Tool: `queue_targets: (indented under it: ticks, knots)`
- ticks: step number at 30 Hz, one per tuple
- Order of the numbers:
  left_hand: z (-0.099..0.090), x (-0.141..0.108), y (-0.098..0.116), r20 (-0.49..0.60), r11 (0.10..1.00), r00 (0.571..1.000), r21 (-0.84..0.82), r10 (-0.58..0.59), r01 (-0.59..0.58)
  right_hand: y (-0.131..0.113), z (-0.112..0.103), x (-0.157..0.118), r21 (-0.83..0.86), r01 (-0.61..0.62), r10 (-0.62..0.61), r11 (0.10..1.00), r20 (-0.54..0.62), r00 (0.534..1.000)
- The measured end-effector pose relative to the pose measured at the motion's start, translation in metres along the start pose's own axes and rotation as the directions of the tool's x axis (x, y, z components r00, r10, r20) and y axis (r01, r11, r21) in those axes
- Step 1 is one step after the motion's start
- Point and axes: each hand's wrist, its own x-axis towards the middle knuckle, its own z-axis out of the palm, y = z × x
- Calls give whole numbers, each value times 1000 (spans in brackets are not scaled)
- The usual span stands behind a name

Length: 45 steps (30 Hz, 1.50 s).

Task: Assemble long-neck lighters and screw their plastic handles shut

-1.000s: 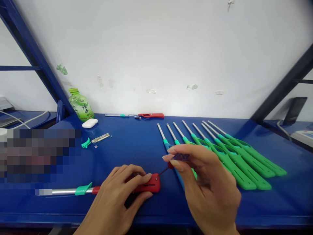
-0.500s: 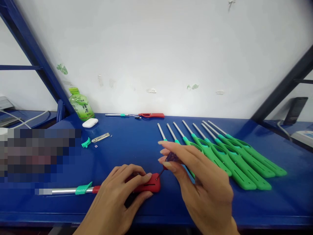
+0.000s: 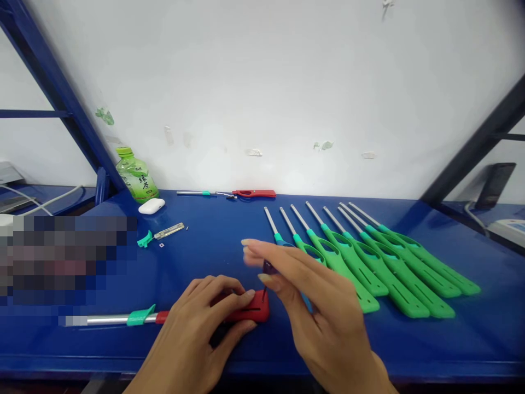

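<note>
A red long-necked lighter (image 3: 259, 314) lies across the front of the blue table, its metal tube pointing left with a loose-looking green collar (image 3: 140, 316) around it. My left hand (image 3: 205, 320) is closed over the red handle and presses it down. In my right hand (image 3: 315, 295) a small dark-handled screwdriver (image 3: 268, 268) is pinched between the fingers. Its thin shaft slants down to the end of the red handle, and the tip meets the handle near its slot. My palm and fingers hide much of the screwdriver's grip.
Several green lighters (image 3: 406, 290) lie in a row at right. A disassembled red lighter (image 3: 256, 193) rests by the wall. Behind my left hand are a metal part (image 3: 169, 231) with a green trigger piece (image 3: 145, 239), a white earbud case (image 3: 151, 206) and a green tea bottle (image 3: 137, 178).
My right hand has shifted left and turned, bringing the screwdriver more upright over the red handle. My left hand and the lighter have stayed in place.
</note>
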Motion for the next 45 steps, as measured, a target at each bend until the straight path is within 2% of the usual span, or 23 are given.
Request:
queue_targets:
  ticks: [2,5,9,11,16,18,20,22,24,27,30,32,34,37,40,45]
  knots:
    - [0,0,0,1,1000,1000,-3,3,-3,1,1,-1,-21,-22,21,1000,-37,999]
    - [0,0,0,2,1000,1000,-3,-5,5,1,1,-2,-135,-2,-13,991,-113,994]
    - [0,0,0,4,1000,1000,-3,-3,3,-1,-3,-2,-59,24,-22,998,32,999]
    - [0,-1,0,6,1000,1000,-2,0,0,-1,-4,-1,-29,11,-9,1000,60,998]
    - [0,-1,0,-3,1000,1000,-1,-2,2,2,-8,2,-206,-7,-13,979,-95,995]
    - [-1,-1,0,3,1000,1000,-4,-3,3,3,-12,3,-217,-5,-4,976,-44,999]
    - [-1,0,1,8,1000,1000,-8,-6,6,3,-17,4,-171,-12,19,985,41,999]
    - [-1,-1,1,7,1000,1000,-10,-7,7,3,-18,5,-122,-19,28,992,73,997]
    - [0,-1,1,6,1000,1000,-8,-7,7,3,-16,5,-108,-24,26,994,24,999]
    - [0,-1,0,-5,1000,1000,-2,-6,6,4,-14,4,-191,-14,-1,981,-79,997]
    - [0,-1,-1,-9,1000,1000,-2,-10,10,4,-19,3,-239,39,-39,970,7,999]
    - [0,-1,-1,-2,1000,1000,-5,-14,14,4,-23,3,-187,55,-34,981,116,993]
    - [0,-1,0,-3,1000,1000,-7,-15,15,3,-23,3,-114,39,-21,993,159,987]
    - [0,0,0,-11,1000,1000,-7,-9,9,2,-17,5,-82,6,0,997,71,997]
    - [1,0,-1,-22,1000,1000,-10,1,-1,0,-8,6,-175,-5,-3,985,-43,999]
    - [2,0,-2,-25,1000,1000,-28,6,-7,-1,0,5,-246,34,-57,969,-89,994]
